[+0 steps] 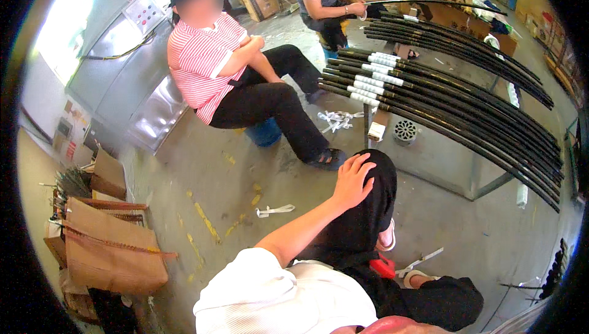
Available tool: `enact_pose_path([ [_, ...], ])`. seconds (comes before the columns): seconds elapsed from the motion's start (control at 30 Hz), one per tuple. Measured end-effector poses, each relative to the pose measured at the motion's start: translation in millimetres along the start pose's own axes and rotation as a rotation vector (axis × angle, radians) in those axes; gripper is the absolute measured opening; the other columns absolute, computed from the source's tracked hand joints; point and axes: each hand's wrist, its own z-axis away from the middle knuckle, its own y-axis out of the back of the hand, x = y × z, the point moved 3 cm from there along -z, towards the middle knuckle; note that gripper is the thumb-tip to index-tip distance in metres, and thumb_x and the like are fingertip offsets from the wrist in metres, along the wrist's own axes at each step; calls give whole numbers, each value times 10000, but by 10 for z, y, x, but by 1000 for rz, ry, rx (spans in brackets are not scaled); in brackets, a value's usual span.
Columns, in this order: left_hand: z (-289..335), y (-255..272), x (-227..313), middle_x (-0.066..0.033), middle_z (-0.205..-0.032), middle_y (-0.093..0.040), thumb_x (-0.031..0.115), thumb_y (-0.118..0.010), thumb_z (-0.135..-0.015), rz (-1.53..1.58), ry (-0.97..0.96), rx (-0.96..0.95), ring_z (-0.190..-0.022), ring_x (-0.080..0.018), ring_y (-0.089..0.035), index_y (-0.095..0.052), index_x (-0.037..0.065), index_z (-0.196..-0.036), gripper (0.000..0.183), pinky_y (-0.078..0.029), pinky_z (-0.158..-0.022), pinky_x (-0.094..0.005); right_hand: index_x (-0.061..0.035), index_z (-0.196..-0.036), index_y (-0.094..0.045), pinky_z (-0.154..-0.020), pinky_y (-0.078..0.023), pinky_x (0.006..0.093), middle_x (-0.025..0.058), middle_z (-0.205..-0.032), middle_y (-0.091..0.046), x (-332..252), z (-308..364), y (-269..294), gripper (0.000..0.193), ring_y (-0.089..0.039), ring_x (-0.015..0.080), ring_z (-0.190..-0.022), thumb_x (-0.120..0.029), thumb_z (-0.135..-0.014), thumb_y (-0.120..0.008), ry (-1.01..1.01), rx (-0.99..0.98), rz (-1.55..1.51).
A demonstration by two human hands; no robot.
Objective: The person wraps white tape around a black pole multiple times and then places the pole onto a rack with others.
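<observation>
My left hand (354, 180) lies on my raised knee in black trousers (381, 171), fingers spread and holding nothing. The bare forearm runs down to a white short sleeve. My right hand is not in view. Beyond the knee, long black poles (466, 116) rest side by side on a metal stand (491, 184), with white wrapped bands (372, 82) near their left ends. A second group of black poles (466, 42) lies farther back. By my feet are a red object (383, 265), partly hidden by my leg, and a white strip (421, 261) on the floor.
A person in a striped shirt (205, 58) sits on a blue bucket (264, 131) with arms crossed. Behind, another person (322, 3) holds a long dark pole. White scraps (338, 120) and a round drain cover (405, 130) are on the floor. Cardboard (113, 245) stands at left.
</observation>
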Motion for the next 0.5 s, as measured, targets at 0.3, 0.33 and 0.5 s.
enact_pose_path([
  [0.3,51,34,-66,-98,-1299,-440,160,-626,-764,9,12,6,-1199,-335,-395,-521,117,-1130,383,-341,-944,-471,-16,-1119,-574,-794,-463,361,112,-1038,-599,14,-46,27,446,-566,213,-887,-283,-771,-655,-10,1,20],
  [0.33,46,34,-61,-97,-1300,-440,161,-626,-764,8,10,5,-1201,-335,-394,-521,118,-1129,382,-341,-945,-471,-17,-1117,-577,-793,-462,359,110,-1036,-600,26,-49,41,442,-566,210,-886,-286,-775,-652,-13,9,22],
  [0.5,16,-17,28,-90,-1302,-440,168,-632,-759,21,-16,-10,-1207,-336,-390,-517,125,-1134,395,-341,-945,-473,-22,-1109,-588,-789,-457,350,98,-1024,-606,225,-112,288,425,-566,198,-881,-303,-795,-634,-53,74,37],
])
